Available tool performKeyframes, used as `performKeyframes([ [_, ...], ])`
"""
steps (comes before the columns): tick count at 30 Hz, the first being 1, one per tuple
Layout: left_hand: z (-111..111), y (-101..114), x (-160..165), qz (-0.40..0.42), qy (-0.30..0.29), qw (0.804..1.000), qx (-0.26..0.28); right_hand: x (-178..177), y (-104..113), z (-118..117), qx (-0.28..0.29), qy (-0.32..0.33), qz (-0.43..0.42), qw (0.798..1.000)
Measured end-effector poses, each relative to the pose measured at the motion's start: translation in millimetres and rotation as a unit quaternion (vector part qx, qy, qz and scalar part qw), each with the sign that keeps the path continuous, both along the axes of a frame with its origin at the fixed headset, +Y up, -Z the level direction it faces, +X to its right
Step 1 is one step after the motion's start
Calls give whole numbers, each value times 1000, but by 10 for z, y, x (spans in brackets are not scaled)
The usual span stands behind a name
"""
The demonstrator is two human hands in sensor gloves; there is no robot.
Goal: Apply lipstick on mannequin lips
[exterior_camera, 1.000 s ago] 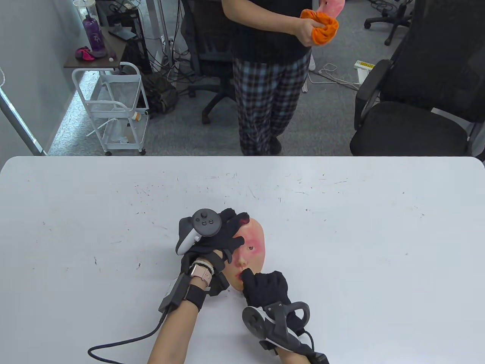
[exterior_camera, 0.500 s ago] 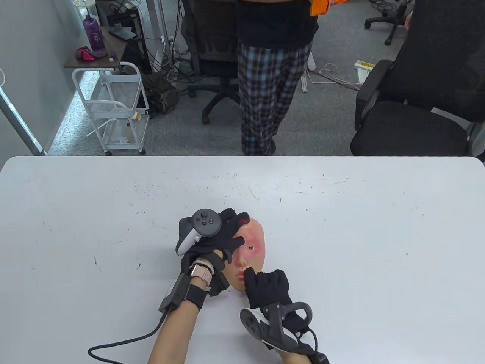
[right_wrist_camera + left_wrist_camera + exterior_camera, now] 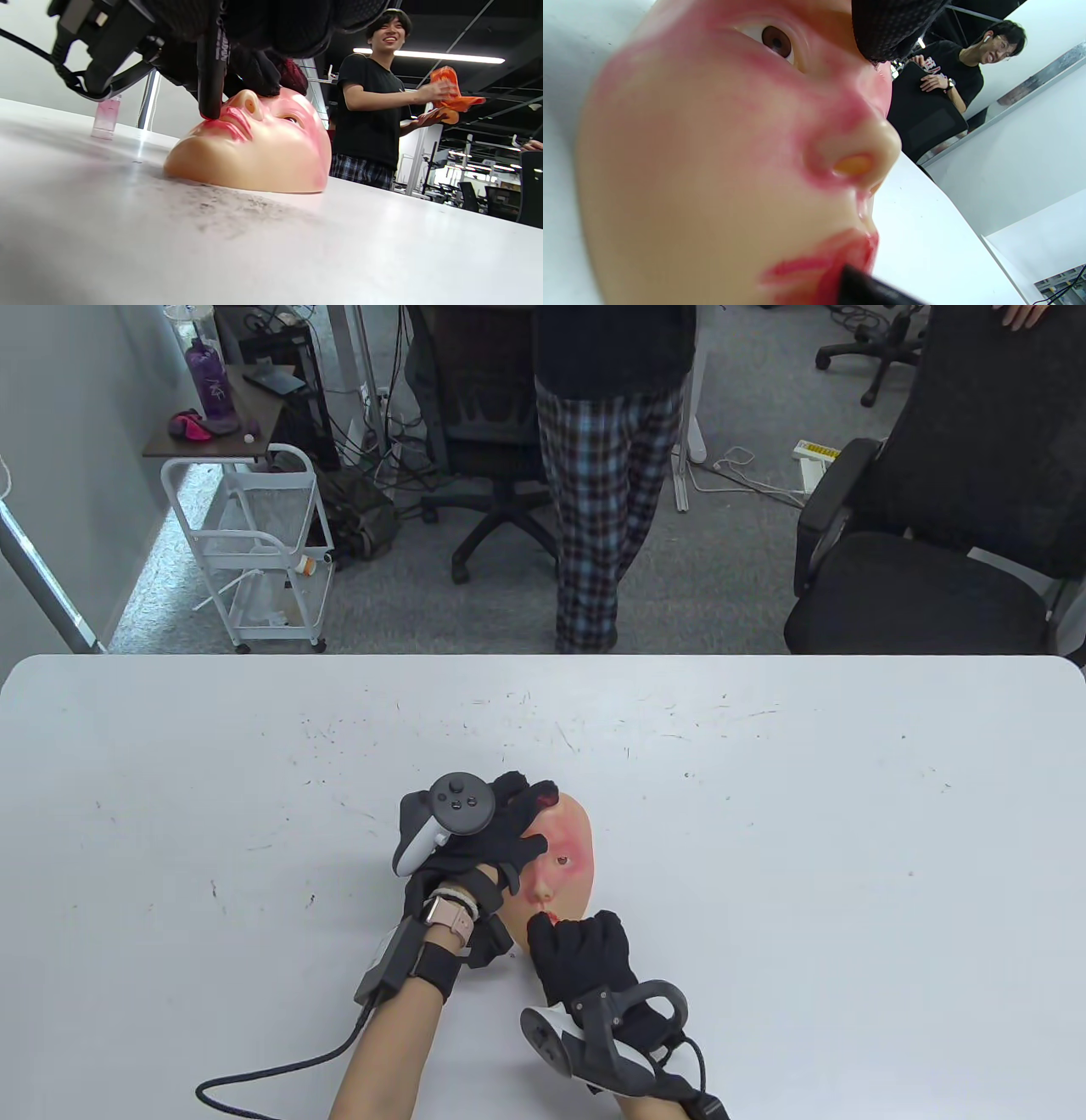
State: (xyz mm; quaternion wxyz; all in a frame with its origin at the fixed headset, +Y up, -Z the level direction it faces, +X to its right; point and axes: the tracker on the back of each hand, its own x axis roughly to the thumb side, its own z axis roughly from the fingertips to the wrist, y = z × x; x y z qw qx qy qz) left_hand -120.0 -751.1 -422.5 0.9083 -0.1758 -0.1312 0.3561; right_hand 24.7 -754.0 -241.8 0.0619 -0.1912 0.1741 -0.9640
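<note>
A flesh-coloured mannequin face [image 3: 567, 857] lies face up on the white table [image 3: 764, 814], its cheeks and lips smeared red. My left hand [image 3: 501, 836] rests on its forehead and left side and holds it down. My right hand [image 3: 581, 954] grips a black lipstick tube [image 3: 211, 63] upright, its tip pressed on the lips [image 3: 231, 118]. In the left wrist view the black tip [image 3: 865, 288] touches the red lips [image 3: 835, 258]. The face shows in the right wrist view [image 3: 263, 148].
A person in plaid trousers [image 3: 607, 492] stands beyond the far table edge, holding an orange cloth [image 3: 449, 91]. A black office chair [image 3: 933, 560] is at the back right, a white trolley [image 3: 254, 543] at the back left. A small pink bottle [image 3: 105, 120] stands on the table.
My right hand has shifted slightly left and toward me along the lips with the lipstick. My left hand has not moved. The standing person has stepped right.
</note>
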Motion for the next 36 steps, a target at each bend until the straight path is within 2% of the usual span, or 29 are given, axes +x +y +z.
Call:
performKeyframes([
  [7,-1,-2,-3,0,1,1000,0,-5,1,12,-19,6,0,1000],
  [14,0,-3,-3,0,1,1000,0,107,40,18,5,-29,9,1000],
  [18,-1,-4,-4,1,1,1000,-1,14,14,26,-1,0,2,1000],
  [22,0,-6,-4,2,2,1000,0,-88,1,-7,-1,-4,19,1000],
  [28,-3,-6,-5,2,1,1000,-2,60,45,14,8,-28,15,999],
  [36,-3,-6,-5,1,2,1000,-1,-29,9,23,-3,5,16,1000],
])
